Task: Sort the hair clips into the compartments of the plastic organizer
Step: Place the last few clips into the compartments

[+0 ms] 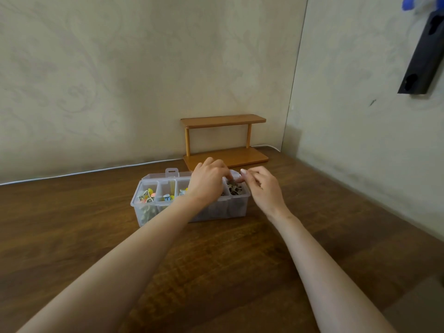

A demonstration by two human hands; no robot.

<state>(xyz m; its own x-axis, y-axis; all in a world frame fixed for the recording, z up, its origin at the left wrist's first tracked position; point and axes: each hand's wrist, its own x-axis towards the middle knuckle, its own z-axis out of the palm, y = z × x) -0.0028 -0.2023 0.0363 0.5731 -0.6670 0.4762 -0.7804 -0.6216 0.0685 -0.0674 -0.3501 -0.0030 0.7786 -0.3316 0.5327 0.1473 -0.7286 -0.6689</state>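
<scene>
- Head view: a person's two bare forearms reach across a dark wooden table (216,260) to a clear plastic organizer (144,209). It stands near the far wall with its lid (171,173) folded back behind it.
- The left hand (207,182) hangs over the right-middle compartments, fingers curled down toward the rightmost one. The right hand (263,188) meets it from the box's right end, fingers bent, thumb tip raised by the rim.
- We cannot tell whether either hand pinches a clip (the fingertips are lost among the pile and behind each other).
- The hair clips lie inside the box: colourful clips (147,195) in the left compartments, and brown clips (236,188) heaped in the rightmost one, where both hands work.
- We judge the step in hand to be picking out or settling a clip in that right-end compartment.
- To do it well, we would have one hand take a single clip by its body and lift it straight up. The other hand would steady the light box by its wall so that it neither slides nor tips.
- The clips' teeth probably snag one another. A small shake before lifting clear should keep neighbours from being dragged over the divider into the wrong cell.
- Behind the box stands a small wooden shelf (223,121), and a white cable (96,170) runs along the foot of the wall. Neither is in the hands' way.
</scene>
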